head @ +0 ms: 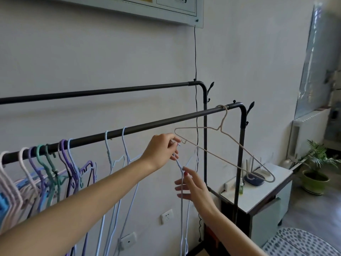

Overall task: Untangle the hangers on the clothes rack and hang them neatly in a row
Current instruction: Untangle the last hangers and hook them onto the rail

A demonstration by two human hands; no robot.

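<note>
1. A pale wall fills the frame, with a black clothes rack [129, 131] crossing it from lower left up to centre right; a white desk [262, 189] stands at lower right.
2. Nearest, the right hand [191, 187] at lower centre has its grip open, fingers spread, touching the neck of a pale blue hanger [181, 200].
3. Just above, the left hand [162, 150] pinches that hanger's hook in a closed grip, just below the front rail [166, 121].
4. The hanger's long axis hangs straight down; the rail lies above and behind the left hand, which is nearer to it, so the hook probably needs lifting up and over.
5. Beyond, a beige hanger [221, 145] hangs at the right, two blue ones at centre, and the tangled bunch [46, 172] at lower left.
</note>
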